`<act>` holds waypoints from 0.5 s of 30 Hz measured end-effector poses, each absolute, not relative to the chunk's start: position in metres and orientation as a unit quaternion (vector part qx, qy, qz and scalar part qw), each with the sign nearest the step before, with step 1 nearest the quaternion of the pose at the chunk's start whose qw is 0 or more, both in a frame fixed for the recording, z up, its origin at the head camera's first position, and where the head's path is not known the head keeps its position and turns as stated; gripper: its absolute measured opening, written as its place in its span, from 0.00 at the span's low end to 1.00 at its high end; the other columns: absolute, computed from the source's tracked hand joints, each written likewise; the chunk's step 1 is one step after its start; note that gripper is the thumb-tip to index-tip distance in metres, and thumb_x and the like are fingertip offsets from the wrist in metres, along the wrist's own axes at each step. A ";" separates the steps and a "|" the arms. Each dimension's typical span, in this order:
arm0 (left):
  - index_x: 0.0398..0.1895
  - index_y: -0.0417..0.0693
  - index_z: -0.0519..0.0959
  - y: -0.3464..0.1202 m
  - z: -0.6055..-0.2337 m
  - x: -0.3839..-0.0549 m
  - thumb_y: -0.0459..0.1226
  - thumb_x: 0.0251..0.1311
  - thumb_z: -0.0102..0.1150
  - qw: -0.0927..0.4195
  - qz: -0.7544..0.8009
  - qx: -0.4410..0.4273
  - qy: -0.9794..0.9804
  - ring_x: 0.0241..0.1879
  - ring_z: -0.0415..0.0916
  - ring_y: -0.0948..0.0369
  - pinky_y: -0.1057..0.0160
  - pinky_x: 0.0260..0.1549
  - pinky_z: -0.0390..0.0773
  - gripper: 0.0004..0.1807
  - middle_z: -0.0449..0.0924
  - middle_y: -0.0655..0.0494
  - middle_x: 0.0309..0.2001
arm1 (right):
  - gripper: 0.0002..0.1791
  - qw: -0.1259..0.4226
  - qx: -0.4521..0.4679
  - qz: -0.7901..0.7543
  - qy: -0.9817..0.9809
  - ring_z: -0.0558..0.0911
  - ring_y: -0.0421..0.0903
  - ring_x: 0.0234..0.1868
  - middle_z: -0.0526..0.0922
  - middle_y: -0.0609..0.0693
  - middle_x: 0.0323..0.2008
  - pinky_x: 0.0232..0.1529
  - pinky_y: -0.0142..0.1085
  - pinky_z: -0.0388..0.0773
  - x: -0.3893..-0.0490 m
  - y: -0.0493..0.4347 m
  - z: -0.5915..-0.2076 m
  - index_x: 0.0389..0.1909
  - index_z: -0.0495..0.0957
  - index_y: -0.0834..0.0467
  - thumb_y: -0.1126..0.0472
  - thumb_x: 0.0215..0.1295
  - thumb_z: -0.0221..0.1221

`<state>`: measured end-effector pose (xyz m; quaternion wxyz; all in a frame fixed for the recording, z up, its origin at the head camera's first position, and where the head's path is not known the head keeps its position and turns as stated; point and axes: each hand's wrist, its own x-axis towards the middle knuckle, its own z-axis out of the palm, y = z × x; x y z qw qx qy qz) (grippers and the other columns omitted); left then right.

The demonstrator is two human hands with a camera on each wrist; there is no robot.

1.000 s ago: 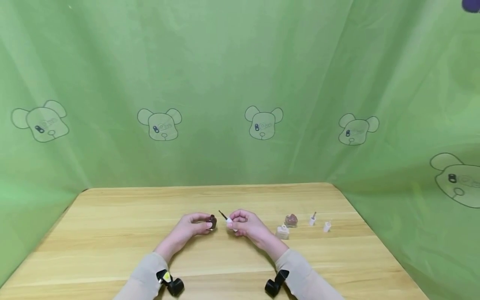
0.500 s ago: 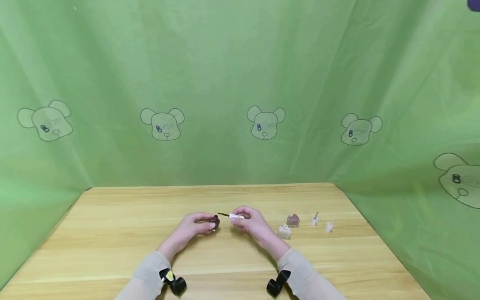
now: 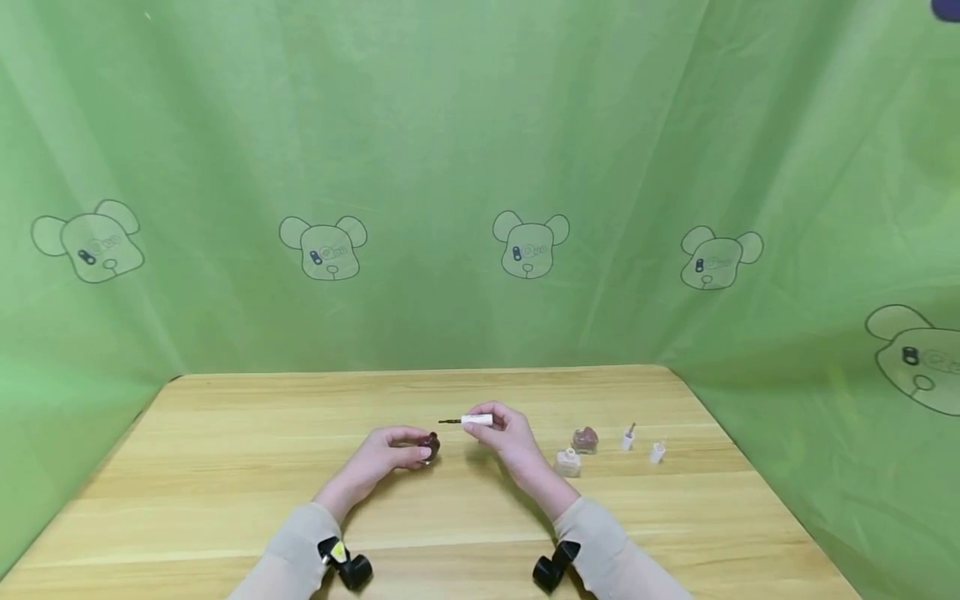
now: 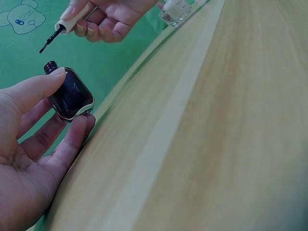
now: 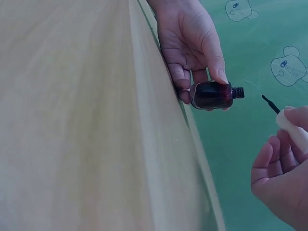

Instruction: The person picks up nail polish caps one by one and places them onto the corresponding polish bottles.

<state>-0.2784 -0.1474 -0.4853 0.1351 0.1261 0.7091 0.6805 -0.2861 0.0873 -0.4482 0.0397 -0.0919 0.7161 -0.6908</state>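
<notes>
My left hand (image 3: 382, 461) grips a dark red nail polish bottle (image 4: 71, 94) between thumb and fingers, its threaded neck uncapped. In the right wrist view the bottle's neck faces the brush. My right hand (image 3: 512, 446) pinches the white nail polish brush cap (image 3: 477, 420), held level with its dark, coated brush (image 3: 450, 422) pointing left. The brush tip is apart from the bottle, a little above its mouth in the head view.
To the right on the wooden table (image 3: 262, 433) stand an uncapped whitish polish bottle (image 3: 567, 463) and a mauve one (image 3: 585, 440). Two white brush caps (image 3: 627, 438) stand farther right, brushes upward. A green curtain (image 3: 420, 167) hangs behind.
My right hand has risen and turned the brush cap from slanted to level, with the brush still pointing left. The left hand with the bottle has barely moved.
</notes>
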 end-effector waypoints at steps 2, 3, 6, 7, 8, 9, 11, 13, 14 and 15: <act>0.56 0.31 0.75 -0.148 -0.485 -0.278 0.37 0.58 0.66 0.133 0.680 0.128 0.710 0.41 0.83 0.63 0.62 0.46 0.83 0.26 0.83 0.41 0.51 | 0.17 0.027 -0.104 -0.680 0.726 0.79 0.39 0.34 0.83 0.46 0.34 0.37 0.29 0.79 -0.285 0.087 -0.447 0.45 0.78 0.69 0.69 0.55 0.67; 0.56 0.31 0.75 -0.148 -0.485 -0.278 0.37 0.58 0.66 0.133 0.680 0.128 0.710 0.41 0.83 0.63 0.62 0.46 0.83 0.25 0.83 0.41 0.51 | 0.16 0.022 -0.111 -0.673 0.731 0.79 0.39 0.34 0.83 0.48 0.35 0.37 0.28 0.78 -0.284 0.086 -0.446 0.45 0.78 0.69 0.68 0.54 0.67; 0.56 0.31 0.76 -0.148 -0.486 -0.278 0.36 0.58 0.66 0.135 0.677 0.129 0.711 0.41 0.83 0.64 0.63 0.45 0.83 0.25 0.84 0.42 0.50 | 0.16 0.011 -0.125 -0.650 0.750 0.78 0.39 0.34 0.84 0.52 0.36 0.36 0.27 0.77 -0.283 0.086 -0.446 0.44 0.80 0.68 0.67 0.54 0.68; 0.56 0.31 0.76 -0.148 -0.486 -0.278 0.36 0.58 0.66 0.136 0.677 0.131 0.712 0.41 0.83 0.64 0.63 0.45 0.83 0.25 0.84 0.42 0.50 | 0.16 0.008 -0.129 -0.643 0.755 0.78 0.39 0.34 0.84 0.53 0.37 0.37 0.27 0.77 -0.283 0.086 -0.445 0.43 0.80 0.67 0.67 0.54 0.68; 0.56 0.31 0.76 -0.148 -0.486 -0.278 0.36 0.58 0.66 0.137 0.676 0.130 0.712 0.41 0.83 0.64 0.63 0.45 0.83 0.25 0.84 0.42 0.50 | 0.16 0.007 -0.133 -0.638 0.758 0.78 0.39 0.34 0.84 0.54 0.37 0.36 0.27 0.77 -0.283 0.086 -0.445 0.43 0.80 0.67 0.67 0.54 0.68; 0.56 0.31 0.76 -0.148 -0.486 -0.278 0.36 0.58 0.66 0.137 0.676 0.132 0.712 0.41 0.83 0.64 0.63 0.45 0.83 0.25 0.84 0.42 0.50 | 0.16 0.006 -0.136 -0.636 0.760 0.78 0.39 0.34 0.84 0.55 0.37 0.37 0.27 0.77 -0.283 0.086 -0.446 0.43 0.80 0.67 0.67 0.54 0.68; 0.56 0.31 0.76 -0.148 -0.485 -0.278 0.36 0.58 0.66 0.136 0.676 0.135 0.712 0.41 0.83 0.64 0.63 0.44 0.83 0.24 0.84 0.41 0.49 | 0.16 0.004 -0.143 -0.631 0.763 0.78 0.39 0.34 0.84 0.56 0.38 0.37 0.27 0.77 -0.282 0.086 -0.446 0.43 0.80 0.67 0.66 0.55 0.68; 0.55 0.31 0.76 -0.148 -0.485 -0.277 0.36 0.57 0.66 0.134 0.676 0.138 0.712 0.41 0.83 0.64 0.63 0.44 0.83 0.24 0.84 0.41 0.49 | 0.15 0.000 -0.147 -0.626 0.765 0.79 0.39 0.35 0.84 0.56 0.38 0.37 0.27 0.78 -0.282 0.086 -0.446 0.43 0.80 0.67 0.66 0.55 0.68; 0.55 0.31 0.76 -0.148 -0.484 -0.277 0.35 0.57 0.66 0.134 0.676 0.138 0.712 0.40 0.83 0.64 0.64 0.44 0.83 0.24 0.84 0.41 0.49 | 0.15 0.000 -0.150 -0.624 0.767 0.79 0.39 0.35 0.84 0.55 0.38 0.37 0.27 0.78 -0.282 0.086 -0.446 0.43 0.80 0.67 0.66 0.55 0.68; 0.55 0.31 0.76 -0.147 -0.485 -0.278 0.35 0.57 0.66 0.134 0.676 0.139 0.711 0.40 0.83 0.64 0.64 0.44 0.83 0.24 0.84 0.40 0.49 | 0.15 0.000 -0.152 -0.623 0.768 0.79 0.39 0.35 0.84 0.55 0.38 0.37 0.27 0.78 -0.282 0.086 -0.447 0.43 0.80 0.66 0.66 0.55 0.68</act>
